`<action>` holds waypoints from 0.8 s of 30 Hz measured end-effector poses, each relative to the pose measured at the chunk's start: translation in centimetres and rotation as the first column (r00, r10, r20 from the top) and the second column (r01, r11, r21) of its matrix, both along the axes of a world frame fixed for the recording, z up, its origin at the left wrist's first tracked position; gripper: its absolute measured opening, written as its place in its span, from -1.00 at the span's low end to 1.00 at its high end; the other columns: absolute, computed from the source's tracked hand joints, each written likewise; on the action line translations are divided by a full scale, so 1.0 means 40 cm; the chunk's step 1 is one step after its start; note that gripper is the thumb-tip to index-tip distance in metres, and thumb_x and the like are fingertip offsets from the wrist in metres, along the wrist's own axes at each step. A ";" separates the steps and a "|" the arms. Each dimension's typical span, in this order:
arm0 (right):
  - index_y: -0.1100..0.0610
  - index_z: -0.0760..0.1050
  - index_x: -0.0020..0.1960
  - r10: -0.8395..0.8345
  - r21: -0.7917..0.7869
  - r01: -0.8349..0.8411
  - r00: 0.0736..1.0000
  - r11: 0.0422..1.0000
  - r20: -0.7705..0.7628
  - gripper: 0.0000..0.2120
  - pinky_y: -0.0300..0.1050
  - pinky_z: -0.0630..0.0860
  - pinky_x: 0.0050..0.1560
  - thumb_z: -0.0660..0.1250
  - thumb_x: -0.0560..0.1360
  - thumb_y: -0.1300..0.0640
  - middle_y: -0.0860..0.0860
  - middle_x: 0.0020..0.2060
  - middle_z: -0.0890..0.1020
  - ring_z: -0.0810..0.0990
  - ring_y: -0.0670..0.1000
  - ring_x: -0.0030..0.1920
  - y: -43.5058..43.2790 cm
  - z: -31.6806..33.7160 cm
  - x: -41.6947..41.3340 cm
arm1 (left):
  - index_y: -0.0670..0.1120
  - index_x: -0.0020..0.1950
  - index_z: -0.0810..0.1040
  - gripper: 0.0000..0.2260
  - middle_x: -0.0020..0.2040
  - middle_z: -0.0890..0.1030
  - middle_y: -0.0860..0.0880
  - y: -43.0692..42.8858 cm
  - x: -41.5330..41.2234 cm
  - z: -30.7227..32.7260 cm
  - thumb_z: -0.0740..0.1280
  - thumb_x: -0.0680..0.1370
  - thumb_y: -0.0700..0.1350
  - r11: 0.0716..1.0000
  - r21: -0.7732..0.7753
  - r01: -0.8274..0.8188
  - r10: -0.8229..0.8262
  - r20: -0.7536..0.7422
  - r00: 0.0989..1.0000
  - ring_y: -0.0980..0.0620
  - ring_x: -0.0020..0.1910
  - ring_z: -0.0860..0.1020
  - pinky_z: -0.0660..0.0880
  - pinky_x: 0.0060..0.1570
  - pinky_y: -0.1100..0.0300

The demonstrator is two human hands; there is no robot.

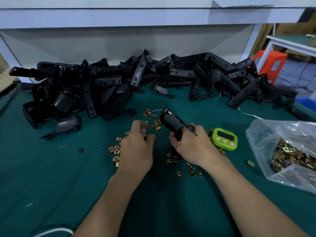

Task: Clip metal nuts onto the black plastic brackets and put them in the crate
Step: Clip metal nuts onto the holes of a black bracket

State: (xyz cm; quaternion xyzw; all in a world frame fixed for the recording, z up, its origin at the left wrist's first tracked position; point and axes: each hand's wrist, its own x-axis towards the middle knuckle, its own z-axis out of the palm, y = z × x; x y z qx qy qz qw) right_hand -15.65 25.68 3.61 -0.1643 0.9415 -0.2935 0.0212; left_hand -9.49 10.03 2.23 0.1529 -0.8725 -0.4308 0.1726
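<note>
My right hand [191, 146] grips a black plastic bracket [172, 123], which tilts up and away to the left with a small metal piece at its far tip. My left hand [136, 147] hovers over loose brass-coloured metal nuts [153, 124] scattered on the green mat, its fingers curled down among them; whether it pinches a nut cannot be told. A long heap of black plastic brackets [136, 82] lies across the back of the table. No crate is in view.
A clear plastic bag of metal nuts [290, 154] lies open at the right. A green timer [224, 138] sits just right of my right hand. More nuts [191, 170] lie under my right wrist. An orange stool [273, 65] stands beyond the table's right end.
</note>
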 end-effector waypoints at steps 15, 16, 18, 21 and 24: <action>-0.07 0.56 0.16 0.144 -0.254 -0.098 0.976 0.962 0.165 -0.83 -0.10 0.54 -0.31 0.31 0.59 0.07 0.02 -0.45 0.63 0.58 -0.09 -0.42 0.018 0.042 0.000 | 0.34 -0.06 0.69 -0.70 -0.07 0.67 0.17 0.006 0.009 0.007 0.60 0.41 -0.07 0.977 0.058 0.204 -0.199 -0.091 0.976 0.26 -0.04 0.57 0.43 -0.12 0.42; -0.13 0.56 0.17 0.178 -0.302 -0.117 0.967 0.946 0.182 -0.78 -0.18 0.50 -0.33 0.30 0.59 0.10 0.02 -0.48 0.62 0.58 -0.10 -0.43 0.019 0.043 0.000 | 0.36 -0.06 0.69 -0.69 -0.08 0.67 0.17 0.005 0.008 0.006 0.59 0.41 -0.08 0.976 0.068 0.206 -0.199 -0.102 0.975 0.25 -0.06 0.57 0.43 -0.13 0.41; -0.21 0.59 0.13 0.172 -0.342 -0.105 0.970 0.934 0.171 -0.74 -0.29 0.47 -0.34 0.29 0.58 0.12 -0.01 -0.46 0.63 0.60 -0.11 -0.41 0.021 0.040 -0.001 | 0.35 -0.11 0.70 -0.70 -0.12 0.67 0.18 0.005 0.008 0.005 0.59 0.43 -0.09 0.977 0.086 0.196 -0.184 -0.132 0.974 0.26 -0.09 0.59 0.42 -0.16 0.46; -0.16 0.61 0.05 -0.023 -0.220 0.023 1.000 0.975 0.001 -0.78 -0.34 0.47 -0.38 0.26 0.57 0.12 -0.10 -0.28 0.65 0.59 -0.10 -0.35 0.024 0.029 -0.009 | 0.30 -0.17 0.71 -0.81 -0.17 0.70 0.23 0.005 0.010 0.007 0.58 0.44 -0.02 0.971 0.196 0.138 -0.103 -0.181 0.978 0.31 -0.14 0.63 0.47 -0.17 0.48; 0.02 0.58 -0.08 -0.108 -0.147 0.084 0.980 0.986 -0.165 -0.89 0.02 0.56 -0.35 0.30 0.50 0.19 0.03 -0.33 0.62 0.60 0.16 -0.32 0.033 0.016 -0.010 | 0.22 -0.17 0.74 -0.90 -0.19 0.73 0.19 0.004 0.010 0.019 0.56 0.45 -0.01 0.920 0.365 0.143 -0.065 -0.219 0.974 0.16 -0.16 0.69 0.57 -0.19 0.34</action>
